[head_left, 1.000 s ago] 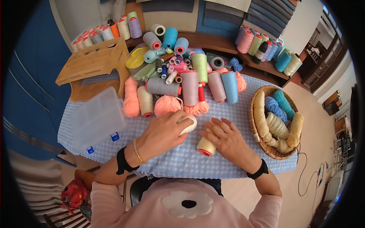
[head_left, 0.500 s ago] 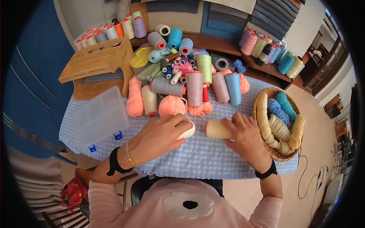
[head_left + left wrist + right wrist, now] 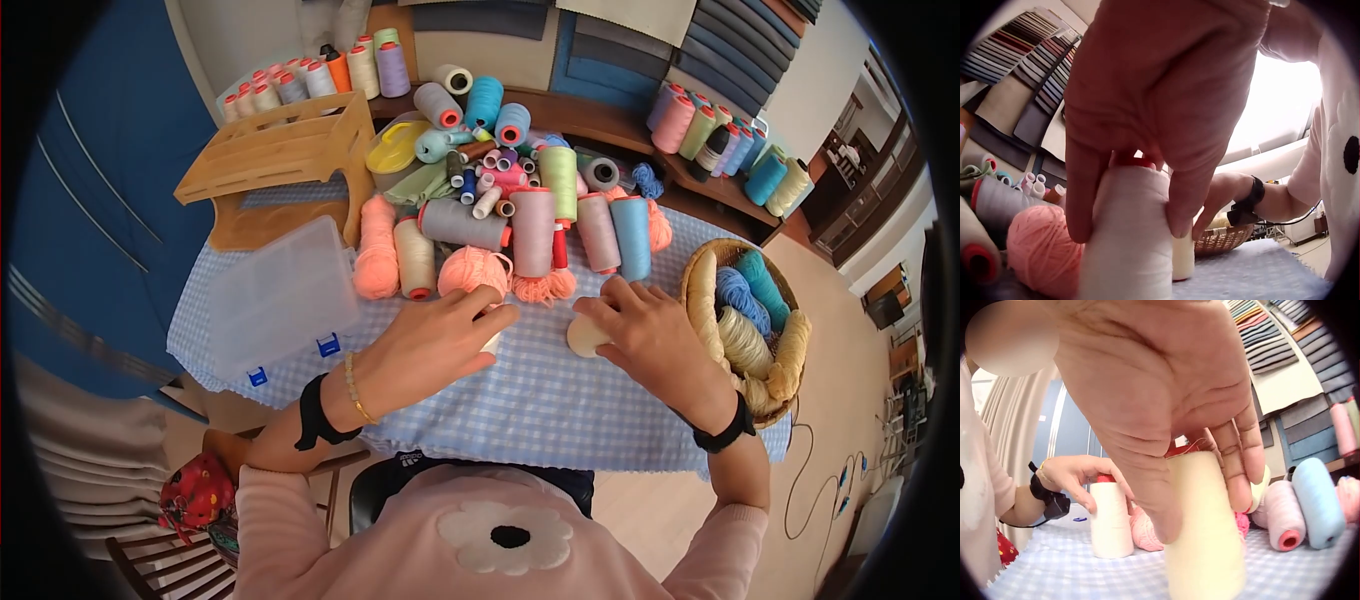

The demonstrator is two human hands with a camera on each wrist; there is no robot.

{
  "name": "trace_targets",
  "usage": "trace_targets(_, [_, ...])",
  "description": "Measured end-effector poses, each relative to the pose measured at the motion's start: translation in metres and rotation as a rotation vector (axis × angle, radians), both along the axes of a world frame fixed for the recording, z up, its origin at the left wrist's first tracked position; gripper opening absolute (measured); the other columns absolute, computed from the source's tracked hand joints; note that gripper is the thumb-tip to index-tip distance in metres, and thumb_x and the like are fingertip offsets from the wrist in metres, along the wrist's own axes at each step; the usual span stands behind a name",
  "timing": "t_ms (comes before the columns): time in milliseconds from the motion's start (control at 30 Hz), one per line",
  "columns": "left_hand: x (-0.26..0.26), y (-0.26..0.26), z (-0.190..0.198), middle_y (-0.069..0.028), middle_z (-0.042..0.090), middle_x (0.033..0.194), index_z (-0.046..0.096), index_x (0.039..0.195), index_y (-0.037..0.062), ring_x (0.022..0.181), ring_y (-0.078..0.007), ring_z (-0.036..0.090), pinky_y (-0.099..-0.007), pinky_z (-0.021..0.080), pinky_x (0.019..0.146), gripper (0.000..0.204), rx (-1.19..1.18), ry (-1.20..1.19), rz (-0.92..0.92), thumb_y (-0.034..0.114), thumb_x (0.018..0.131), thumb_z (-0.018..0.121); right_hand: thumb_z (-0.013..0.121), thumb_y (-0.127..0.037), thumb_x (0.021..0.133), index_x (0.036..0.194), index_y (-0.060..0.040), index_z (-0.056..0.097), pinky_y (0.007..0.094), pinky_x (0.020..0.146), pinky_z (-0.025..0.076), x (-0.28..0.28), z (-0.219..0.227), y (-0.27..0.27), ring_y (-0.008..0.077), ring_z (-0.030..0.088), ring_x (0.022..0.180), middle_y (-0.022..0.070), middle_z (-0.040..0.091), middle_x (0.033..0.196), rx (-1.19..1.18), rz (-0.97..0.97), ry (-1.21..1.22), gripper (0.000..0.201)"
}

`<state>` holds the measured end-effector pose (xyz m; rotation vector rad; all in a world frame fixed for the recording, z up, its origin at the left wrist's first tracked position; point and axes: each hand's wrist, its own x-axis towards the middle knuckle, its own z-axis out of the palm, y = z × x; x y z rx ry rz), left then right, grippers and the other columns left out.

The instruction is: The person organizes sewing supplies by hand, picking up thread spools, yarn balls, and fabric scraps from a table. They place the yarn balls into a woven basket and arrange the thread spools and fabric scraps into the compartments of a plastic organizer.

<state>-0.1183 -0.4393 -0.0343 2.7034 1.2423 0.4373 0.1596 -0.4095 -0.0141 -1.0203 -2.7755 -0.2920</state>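
My left hand (image 3: 430, 335) grips a white thread cone (image 3: 1129, 244) from above, thumb and fingers down its sides near the red top. That cone stands upright on the checked cloth, mostly hidden by the hand in the head view. To the right, my right hand (image 3: 655, 340) holds a pale yellow thread cone (image 3: 1204, 531) the same way, thumb on one side and fingers on the other. It too is upright, its red top under the palm. A gap of cloth separates the two cones. Just beyond the left hand lies a peach yarn ball (image 3: 472, 270).
Thread cones, small spools and yarn are heaped at the back, with a mauve cone (image 3: 531, 235) in front. A wicker basket (image 3: 690, 275) of yarn skeins stands right. At left are a clear plastic box (image 3: 285, 290) and a wooden rack (image 3: 275, 150). Blue-white checked cloth (image 3: 530, 410) covers the table.
My right hand has taken hold of the pale yellow cone, moved it right and turned it from lying to upright. The left hand has stayed on the white cone, now more hidden beneath it.
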Motion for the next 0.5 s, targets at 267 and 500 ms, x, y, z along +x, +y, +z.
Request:
trace_targets(267, [-0.008,-0.013,-0.002,-0.0110,0.042,0.143,0.036,0.150,0.0122,0.122,-0.0329,0.054,-0.0409,0.055,0.087,0.086,-0.055,-0.150,0.120,0.022,0.076,0.081,0.081,-0.016,0.074,0.122,-0.0110,0.057,0.0407,0.073,0.054,-0.034,-0.002,-0.003,0.0310,0.066,0.083,0.0099,0.059,0.099,-0.244,0.144,0.257,0.053])
trace_targets(500, [-0.031,-0.033,-0.007,-0.0166,0.039,0.150,0.034,0.151,0.0087,0.135,-0.0363,0.043,-0.0435,0.043,0.108,0.095,-0.001,-0.350,0.200,0.032,0.074,0.084,0.070,-0.035,0.088,0.124,-0.0065,0.058,0.0444,0.080,0.050,-0.048,0.011,0.010,0.0356,0.064,0.089,0.0145,0.062,0.100,-0.284,0.260,0.323,0.048])
